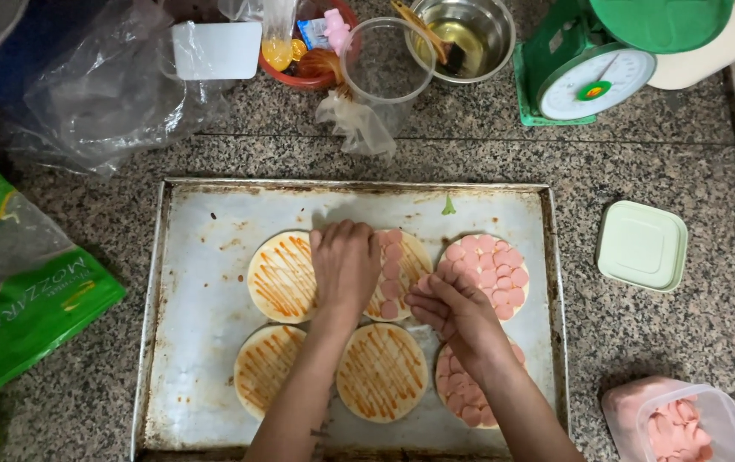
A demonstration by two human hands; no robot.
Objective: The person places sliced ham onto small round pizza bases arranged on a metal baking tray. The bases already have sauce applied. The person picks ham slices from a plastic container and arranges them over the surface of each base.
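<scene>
We see a round dough base (397, 274) in the middle of the top row on the baking tray (196, 376), half covered with pink sausage slices (393, 257). The left hand (346, 269) lies flat on the left part of this base, palm down, the fingers together and pointing to the far edge of the tray; we cannot tell if something is under them. The slices are just beside these fingers, on their right. The right hand (453, 312) is at the lower right edge of the same base, its fingers bent and close together, the tips touching the slices there; whether they pinch one slice we cannot tell.

On the tray, left of this base, lies a base with only orange sauce stripes (280, 275). Right of it lies a base fully covered with slices (489, 272). In the near row are two more sauce bases (266, 364) (382, 370) and one covered base (462, 393), partly under the right forearm.

Right of the tray stand a pale green lid (641, 244) and a plastic box with slices (684, 423). Left of the tray is a green bag (17, 299). Behind the tray are a green scale (594, 73), a steel bowl (462, 34) and a clear cup (387, 64).
</scene>
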